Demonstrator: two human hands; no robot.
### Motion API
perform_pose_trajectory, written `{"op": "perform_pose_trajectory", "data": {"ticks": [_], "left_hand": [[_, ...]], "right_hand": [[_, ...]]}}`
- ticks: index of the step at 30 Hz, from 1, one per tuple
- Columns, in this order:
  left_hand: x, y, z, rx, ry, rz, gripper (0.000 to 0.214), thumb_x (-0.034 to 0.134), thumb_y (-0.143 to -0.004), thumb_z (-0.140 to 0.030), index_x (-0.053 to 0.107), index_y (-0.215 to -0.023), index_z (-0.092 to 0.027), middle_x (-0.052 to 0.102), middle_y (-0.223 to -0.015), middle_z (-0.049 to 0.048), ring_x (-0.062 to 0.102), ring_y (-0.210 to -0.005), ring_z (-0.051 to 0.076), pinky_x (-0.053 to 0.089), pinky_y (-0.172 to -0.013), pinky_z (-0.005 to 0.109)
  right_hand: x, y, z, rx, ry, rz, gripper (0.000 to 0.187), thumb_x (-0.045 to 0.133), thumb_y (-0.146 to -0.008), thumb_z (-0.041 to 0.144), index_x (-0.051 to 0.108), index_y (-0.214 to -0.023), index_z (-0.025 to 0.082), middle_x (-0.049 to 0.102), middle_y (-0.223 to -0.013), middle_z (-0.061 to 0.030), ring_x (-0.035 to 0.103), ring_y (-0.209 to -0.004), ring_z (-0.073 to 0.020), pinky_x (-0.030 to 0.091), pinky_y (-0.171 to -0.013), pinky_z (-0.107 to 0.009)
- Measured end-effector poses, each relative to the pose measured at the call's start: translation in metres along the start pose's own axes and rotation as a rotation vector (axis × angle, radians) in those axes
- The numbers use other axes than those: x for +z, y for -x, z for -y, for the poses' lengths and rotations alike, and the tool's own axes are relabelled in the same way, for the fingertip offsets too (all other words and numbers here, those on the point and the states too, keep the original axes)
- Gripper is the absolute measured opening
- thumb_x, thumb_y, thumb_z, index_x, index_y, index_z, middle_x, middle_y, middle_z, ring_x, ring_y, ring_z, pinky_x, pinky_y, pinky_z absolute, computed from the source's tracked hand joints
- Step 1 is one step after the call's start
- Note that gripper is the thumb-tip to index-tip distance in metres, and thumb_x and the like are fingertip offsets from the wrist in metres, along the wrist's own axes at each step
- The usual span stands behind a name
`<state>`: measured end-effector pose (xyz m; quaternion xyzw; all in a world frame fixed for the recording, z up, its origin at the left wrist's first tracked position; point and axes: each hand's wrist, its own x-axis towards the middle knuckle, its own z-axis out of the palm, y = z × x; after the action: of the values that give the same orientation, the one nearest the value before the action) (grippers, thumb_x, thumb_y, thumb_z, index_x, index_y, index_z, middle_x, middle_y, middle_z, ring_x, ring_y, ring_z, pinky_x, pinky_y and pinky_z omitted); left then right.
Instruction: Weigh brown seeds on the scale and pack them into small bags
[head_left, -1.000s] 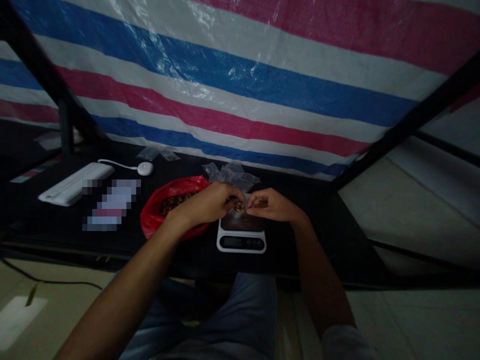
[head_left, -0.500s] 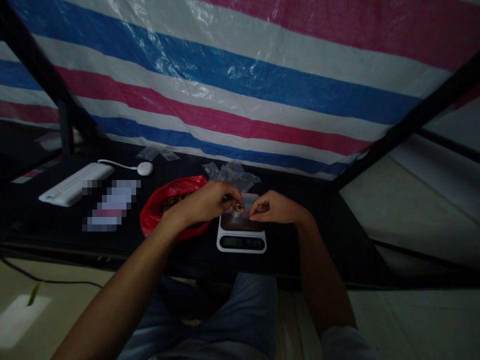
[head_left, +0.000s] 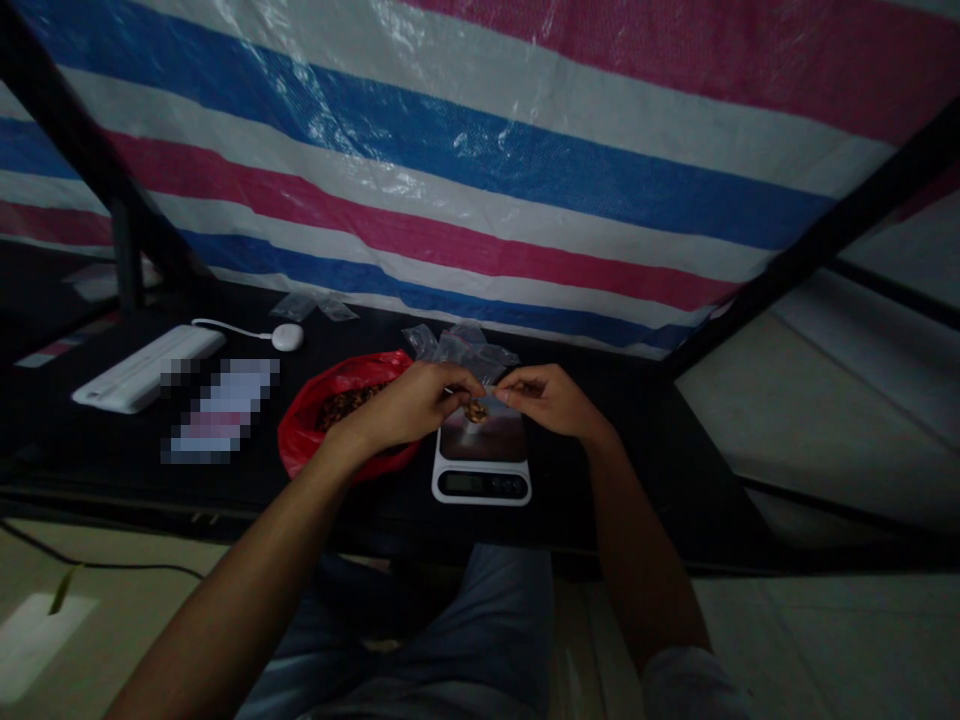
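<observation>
A small clear plastic bag [head_left: 475, 411] with brown pieces in its bottom hangs over the plate of a white digital scale [head_left: 481, 482]. My left hand [head_left: 424, 403] pinches the bag's upper left side between thumb and fingers. At the bag's top right, my right hand [head_left: 551, 400] has thumb and forefinger pressed together on its edge. Left of the scale, partly behind my left forearm, lies an open red plastic bag [head_left: 304, 425] holding many small brown pieces [head_left: 349, 403]. Whether the small bag touches the scale plate I cannot tell.
Behind the scale lie several clear plastic bags [head_left: 465, 345], with more clear bags [head_left: 315, 305] farther left. A long white device [head_left: 150, 370] with a corded round white piece [head_left: 287, 337] and a blurred-out flat item [head_left: 225, 410] occupy the left. A striped sheet [head_left: 450, 200] rises behind the black table [head_left: 615, 500].
My right hand has moved up and left from over the scale plate to the small bag's top edge and pinches it. My left hand keeps its hold almost in place.
</observation>
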<state>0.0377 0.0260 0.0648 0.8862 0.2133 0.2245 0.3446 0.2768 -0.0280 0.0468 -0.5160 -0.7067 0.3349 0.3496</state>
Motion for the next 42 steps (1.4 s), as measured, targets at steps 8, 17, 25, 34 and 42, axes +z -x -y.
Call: {"op": "perform_pose_trajectory", "data": {"ticks": [8, 17, 25, 34, 42], "left_hand": [[0.006, 0.000, 0.002, -0.001, 0.045, -0.020, 0.023, 0.054, -0.096, -0.015, 0.075, -0.105, -0.018, 0.080, -0.102, 0.0043, 0.074, -0.096, 0.018, 0.055, -0.088, 0.028], [0.007, 0.004, 0.003, -0.017, 0.082, -0.074, 0.022, 0.056, -0.099, -0.022, 0.074, -0.112, -0.019, 0.080, -0.109, 0.0044, 0.074, -0.102, 0.019, 0.054, -0.091, 0.029], [0.016, 0.013, -0.001, -0.036, 0.054, -0.133, 0.031, 0.054, -0.101, -0.027, 0.068, -0.128, -0.023, 0.073, -0.130, 0.0059, 0.070, -0.118, 0.022, 0.053, -0.104, 0.035], [0.026, 0.014, -0.002, -0.071, 0.053, -0.151, 0.042, 0.053, -0.101, -0.026, 0.059, -0.143, -0.020, 0.071, -0.136, 0.0088, 0.069, -0.122, 0.023, 0.053, -0.106, 0.036], [0.028, 0.017, 0.000, -0.062, 0.048, -0.125, 0.047, 0.048, -0.102, -0.024, 0.052, -0.149, -0.019, 0.068, -0.140, 0.0104, 0.067, -0.126, 0.024, 0.052, -0.106, 0.036]], "right_hand": [[-0.019, 0.003, -0.015, 0.127, 0.156, 0.035, 0.018, 0.071, -0.081, 0.032, 0.077, -0.086, 0.015, 0.072, -0.075, -0.0040, 0.062, -0.066, -0.0157, 0.045, -0.061, -0.027], [-0.009, 0.000, -0.014, 0.050, 0.199, 0.032, 0.018, 0.071, -0.083, 0.029, 0.079, -0.091, 0.015, 0.075, -0.082, -0.0060, 0.060, -0.068, -0.0153, 0.044, -0.062, -0.027], [0.007, 0.001, 0.002, -0.085, -0.053, 0.079, 0.018, 0.075, -0.083, 0.031, 0.079, -0.095, 0.019, 0.074, -0.096, -0.0067, 0.066, -0.084, -0.0190, 0.052, -0.078, -0.034], [0.008, -0.001, 0.001, -0.112, -0.017, 0.129, 0.020, 0.071, -0.088, 0.032, 0.080, -0.099, 0.019, 0.070, -0.093, -0.0059, 0.066, -0.084, -0.0187, 0.051, -0.078, -0.033], [0.008, 0.000, -0.001, -0.048, -0.030, 0.062, 0.023, 0.069, -0.089, 0.033, 0.078, -0.102, 0.018, 0.077, -0.097, -0.0075, 0.070, -0.088, -0.0213, 0.054, -0.082, -0.035]]}}
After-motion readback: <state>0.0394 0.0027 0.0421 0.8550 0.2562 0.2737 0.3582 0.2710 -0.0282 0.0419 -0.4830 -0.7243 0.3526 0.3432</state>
